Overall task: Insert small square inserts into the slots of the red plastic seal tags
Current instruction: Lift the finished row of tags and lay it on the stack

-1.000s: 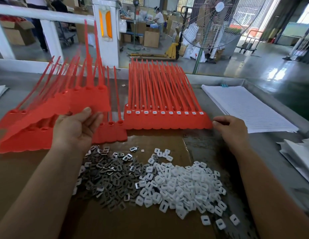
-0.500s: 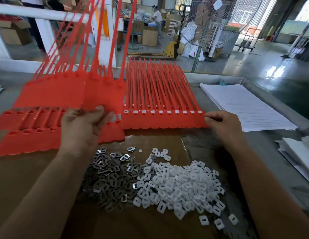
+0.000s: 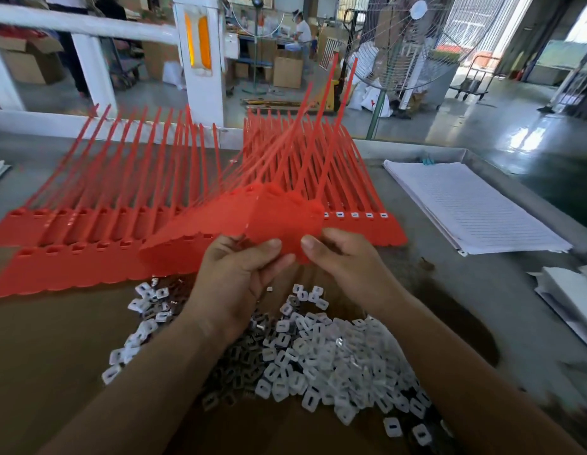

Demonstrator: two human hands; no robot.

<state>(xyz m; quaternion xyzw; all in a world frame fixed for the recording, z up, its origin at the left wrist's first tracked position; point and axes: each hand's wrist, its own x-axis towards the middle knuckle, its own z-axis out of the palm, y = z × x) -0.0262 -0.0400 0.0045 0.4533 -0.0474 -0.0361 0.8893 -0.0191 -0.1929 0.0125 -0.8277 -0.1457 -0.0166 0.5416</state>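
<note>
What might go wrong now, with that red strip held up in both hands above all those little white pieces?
1. The lifted strip of tags, pinched by the left hand and right hand at its near edge only, might sag or slip onto the loose white inserts and scatter them.
2. Its long tails cross over the filled strip behind, so they may snag it and knock seated inserts loose.

Two hands (image 3: 239, 277) (image 3: 347, 267), four red tag strips (image 3: 220, 221)

A red seal-tag strip (image 3: 279, 221) tilts above scattered white square inserts (image 3: 321, 353).
</note>
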